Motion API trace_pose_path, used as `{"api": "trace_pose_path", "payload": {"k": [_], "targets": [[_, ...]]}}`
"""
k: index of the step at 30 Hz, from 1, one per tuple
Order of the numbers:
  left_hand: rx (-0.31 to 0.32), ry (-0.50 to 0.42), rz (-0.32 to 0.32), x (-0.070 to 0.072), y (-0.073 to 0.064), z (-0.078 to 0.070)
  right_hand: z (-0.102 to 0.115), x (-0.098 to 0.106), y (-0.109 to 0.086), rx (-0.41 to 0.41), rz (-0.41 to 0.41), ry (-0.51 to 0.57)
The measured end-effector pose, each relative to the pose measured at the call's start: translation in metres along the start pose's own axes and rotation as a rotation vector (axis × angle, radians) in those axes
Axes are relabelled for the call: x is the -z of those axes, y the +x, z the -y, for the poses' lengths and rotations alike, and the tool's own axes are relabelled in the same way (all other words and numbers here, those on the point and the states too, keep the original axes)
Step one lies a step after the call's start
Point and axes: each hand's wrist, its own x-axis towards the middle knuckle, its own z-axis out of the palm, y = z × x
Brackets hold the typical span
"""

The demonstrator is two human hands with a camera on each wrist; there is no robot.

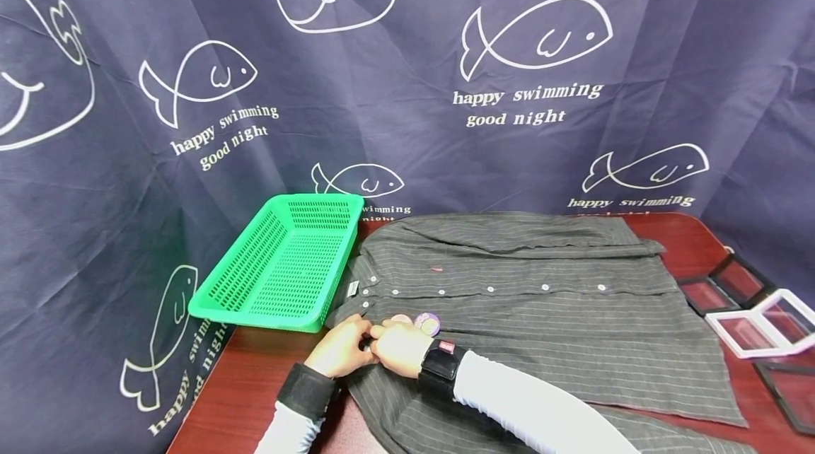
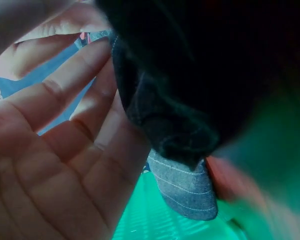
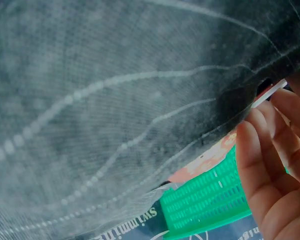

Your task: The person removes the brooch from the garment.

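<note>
A dark grey pinstriped shirt [image 1: 509, 327] lies spread on the table, collar to the left. At its near shoulder, below the collar, both hands meet with fingertips close together. My left hand [image 1: 342, 349] grips the shirt's fabric; in the left wrist view its fingers [image 2: 85, 107] lie against a dark fold. My right hand [image 1: 402, 348] pinches a small badge [image 3: 270, 94] at the cloth's edge, seen edge-on with a white rim in the right wrist view. Just beyond the right hand, a purple round badge [image 1: 427, 324] and a pinkish one [image 1: 401, 319] sit on the shirt.
A green plastic basket [image 1: 337, 277] stands at the left, beside the collar. At the right edge of the red table [image 1: 267, 369] lie a white hinged frame [image 1: 751, 334], a black one [image 1: 709, 298] and another dark frame [image 1: 779, 394]. A printed blue curtain [image 1: 420, 121] hangs behind.
</note>
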Motion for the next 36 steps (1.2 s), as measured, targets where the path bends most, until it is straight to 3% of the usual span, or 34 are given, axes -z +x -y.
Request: {"api": "trace_pose_path", "payload": {"k": [13, 25, 36], "targets": [[0.013, 0.008, 0.017, 0.0024, 0.0005, -0.0026, -0.0043, 0.0001, 0.0021, 0.011, 0.028, 0.096], [0.017, 0.019, 0.013, 0.0011, 0.0004, -0.0020, -0.0060, 0.0016, 0.0025, 0.011, 0.045, 0.106], [-0.015, -0.008, -0.017, 0.0024, -0.0016, -0.0025, -0.0074, 0.0012, 0.0026, 0.022, -0.002, 0.045]]}}
